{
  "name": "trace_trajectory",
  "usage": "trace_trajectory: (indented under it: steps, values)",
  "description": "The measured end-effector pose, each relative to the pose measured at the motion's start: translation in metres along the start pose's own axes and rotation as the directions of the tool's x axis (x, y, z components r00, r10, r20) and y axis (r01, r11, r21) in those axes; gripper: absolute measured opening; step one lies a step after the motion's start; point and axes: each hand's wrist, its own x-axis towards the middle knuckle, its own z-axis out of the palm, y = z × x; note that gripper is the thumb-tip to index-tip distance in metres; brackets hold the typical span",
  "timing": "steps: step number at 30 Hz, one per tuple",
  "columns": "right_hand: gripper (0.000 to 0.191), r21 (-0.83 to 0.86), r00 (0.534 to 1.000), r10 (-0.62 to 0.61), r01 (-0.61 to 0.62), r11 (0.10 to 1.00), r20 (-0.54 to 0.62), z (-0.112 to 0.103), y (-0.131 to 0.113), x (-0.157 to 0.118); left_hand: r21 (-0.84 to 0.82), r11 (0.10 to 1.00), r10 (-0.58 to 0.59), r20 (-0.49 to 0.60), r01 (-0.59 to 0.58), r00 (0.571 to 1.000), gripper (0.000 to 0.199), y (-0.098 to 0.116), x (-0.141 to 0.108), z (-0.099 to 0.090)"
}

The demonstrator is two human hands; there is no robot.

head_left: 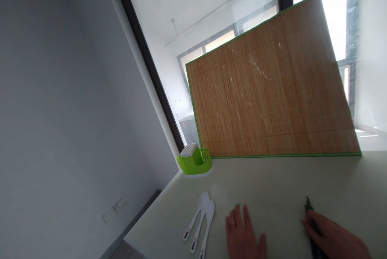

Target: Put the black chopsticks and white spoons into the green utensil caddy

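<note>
My left hand [243, 232] lies palm down on the pale table, fingers stretched out and a little apart, with nothing in it. Just left of it are three white spoons [204, 218], fanned with their bowls overlapping and dark marks on the handle ends. On the right, my right hand [334, 234] is closed around a dark, slim object [308, 206]. Its narrow tip points away from me, and its lower part runs beneath the fingers to the frame's bottom edge. Its exact kind is not clear.
A green basket-like holder [195, 164] with a white slatted top stands at the table's far left corner. Behind the table [272, 178], a brown bamboo mat [269, 89] with green edging leans upright against the window. A grey wall [75, 109] rises on the left.
</note>
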Motion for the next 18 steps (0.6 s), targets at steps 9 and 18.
trace_trajectory:
  steps: [9, 18]
  values:
    - [0.033, 0.067, 0.985, -0.074, 0.085, 0.994, -0.153, 0.003, 0.001, -0.002, 0.326, 0.887, -0.299, -0.135, 0.328, 0.945, 0.067, -0.130, 0.003, -0.023]
    - [0.032, 0.058, 0.993, -0.049, 0.055, 0.997, -0.110, 0.004, 0.003, -0.002, 0.330, 0.899, -0.291, -0.042, 0.288, 0.956, 0.056, -0.139, 0.021, -0.009]
